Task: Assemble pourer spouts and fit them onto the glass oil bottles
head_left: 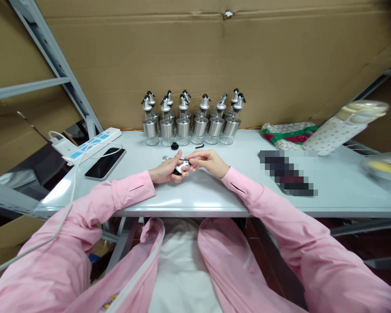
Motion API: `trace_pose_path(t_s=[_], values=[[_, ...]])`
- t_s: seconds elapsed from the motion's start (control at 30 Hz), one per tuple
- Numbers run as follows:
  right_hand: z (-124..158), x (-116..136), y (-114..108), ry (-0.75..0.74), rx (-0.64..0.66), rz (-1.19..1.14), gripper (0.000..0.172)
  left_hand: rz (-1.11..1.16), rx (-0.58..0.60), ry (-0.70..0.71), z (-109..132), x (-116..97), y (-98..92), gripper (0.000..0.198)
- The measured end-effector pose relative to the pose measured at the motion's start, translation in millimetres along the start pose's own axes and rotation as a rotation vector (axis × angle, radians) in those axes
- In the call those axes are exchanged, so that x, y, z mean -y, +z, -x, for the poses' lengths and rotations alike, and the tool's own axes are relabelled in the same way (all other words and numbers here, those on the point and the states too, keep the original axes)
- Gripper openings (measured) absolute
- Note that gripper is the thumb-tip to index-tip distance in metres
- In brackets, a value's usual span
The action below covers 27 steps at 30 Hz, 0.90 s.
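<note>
My left hand [169,170] is wrapped round a silver pourer top [181,167] with a black base, low over the table. From the right, my right hand [208,162] pinches a small black lever [185,160] at the top of that pourer. Behind my hands lie a round black stopper [174,146] and another small black lever [199,146]. Another silver piece [164,159] shows beside my left hand, partly hidden by it. Farther back, several glass and steel bottles [183,129] stand upright in rows, with silver and black pourers on them.
On the left of the table [195,211] are a phone [106,163], a white power strip [94,145] and a white cable. To the right stand a tilted dotted cup-like container [329,132], a patterned cloth [286,134] and a pixelated dark item [288,174]. Cardboard [182,52] rises behind.
</note>
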State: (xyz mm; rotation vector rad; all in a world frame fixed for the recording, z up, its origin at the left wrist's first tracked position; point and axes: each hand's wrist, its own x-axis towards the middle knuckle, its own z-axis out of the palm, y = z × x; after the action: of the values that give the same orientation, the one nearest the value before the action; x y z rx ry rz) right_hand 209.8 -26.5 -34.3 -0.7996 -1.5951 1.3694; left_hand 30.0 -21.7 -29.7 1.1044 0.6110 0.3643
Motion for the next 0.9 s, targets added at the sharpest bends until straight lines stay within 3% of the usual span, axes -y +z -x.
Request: trace_pose_path(t_s=[0.53,0.7,0.9], values=[[-0.1,-0.5,0.0,-0.052,0.058,0.036,0.026,0.036,0.004,0.000,-2.2,4.1,-3.0,0.057],[0.3,1.7,2.3,-0.079,0.102,0.038,0.025,0.016,-0.057,-0.044,-0.1,2.1,0.6,0.051],[0.6,3.7,2.2,-0.008,0.149,-0.007,0.029,0.010,-0.115,-0.033,0.8,0.4,5.5,0.040]])
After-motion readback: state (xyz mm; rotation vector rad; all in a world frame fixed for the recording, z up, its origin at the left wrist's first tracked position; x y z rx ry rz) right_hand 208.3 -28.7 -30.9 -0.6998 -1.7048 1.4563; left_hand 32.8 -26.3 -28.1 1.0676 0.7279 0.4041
